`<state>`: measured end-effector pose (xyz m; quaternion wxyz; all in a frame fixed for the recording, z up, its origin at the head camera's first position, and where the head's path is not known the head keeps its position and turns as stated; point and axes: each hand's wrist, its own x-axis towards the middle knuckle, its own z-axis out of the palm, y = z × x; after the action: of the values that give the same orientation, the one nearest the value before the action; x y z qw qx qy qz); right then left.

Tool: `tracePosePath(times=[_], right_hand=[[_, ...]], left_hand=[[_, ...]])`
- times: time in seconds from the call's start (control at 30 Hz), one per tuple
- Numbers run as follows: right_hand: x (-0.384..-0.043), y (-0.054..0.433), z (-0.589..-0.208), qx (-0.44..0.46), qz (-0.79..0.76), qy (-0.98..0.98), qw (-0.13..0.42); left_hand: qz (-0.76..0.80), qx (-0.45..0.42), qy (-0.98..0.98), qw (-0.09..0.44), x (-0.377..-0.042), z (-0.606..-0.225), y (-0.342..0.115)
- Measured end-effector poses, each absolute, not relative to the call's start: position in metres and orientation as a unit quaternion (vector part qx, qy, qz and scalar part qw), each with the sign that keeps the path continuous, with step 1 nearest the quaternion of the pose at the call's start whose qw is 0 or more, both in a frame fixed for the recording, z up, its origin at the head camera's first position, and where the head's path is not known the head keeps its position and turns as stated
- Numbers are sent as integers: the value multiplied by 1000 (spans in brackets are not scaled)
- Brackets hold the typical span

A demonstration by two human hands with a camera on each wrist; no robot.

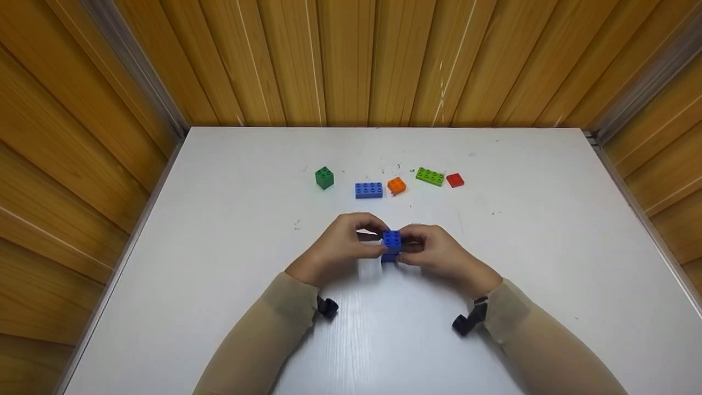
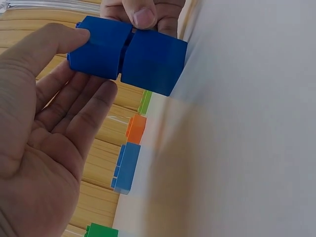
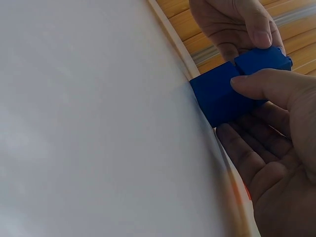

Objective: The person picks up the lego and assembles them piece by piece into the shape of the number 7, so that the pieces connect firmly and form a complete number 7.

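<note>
The left hand (image 1: pixel 343 244) pinches the upper blue block (image 2: pixel 101 47), the right hand (image 1: pixel 439 249) the lower blue block (image 2: pixel 153 61) (slim gap between), probably for alignment.

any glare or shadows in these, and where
Head view: pale sheen on the white table, soft shadows by the left hand and right hand; left wrist view: a blurred brownish band on the table; right wrist view: the lower blue block looks dim.

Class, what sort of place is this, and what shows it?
Probably a small work booth: wood-look panels line three sides of a white table, where toy bricks lie.
</note>
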<state>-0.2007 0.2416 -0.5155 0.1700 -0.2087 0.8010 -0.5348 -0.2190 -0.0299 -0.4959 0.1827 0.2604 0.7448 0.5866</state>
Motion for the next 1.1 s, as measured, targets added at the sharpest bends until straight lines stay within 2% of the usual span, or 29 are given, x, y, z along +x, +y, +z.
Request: tracePosePath(times=[0.5, 0.77, 1.1], right_hand=[[-203, 241, -516, -235, -526, 808, 125], [-207, 241, -511, -274, -466, 837, 80], [-206, 240, -514, -292, -468, 831, 79]], left_hand=[[581, 252, 752, 184, -220, -494, -29], [569, 267, 758, 173, -223, -496, -28], [579, 266, 751, 175, -223, -503, -29]])
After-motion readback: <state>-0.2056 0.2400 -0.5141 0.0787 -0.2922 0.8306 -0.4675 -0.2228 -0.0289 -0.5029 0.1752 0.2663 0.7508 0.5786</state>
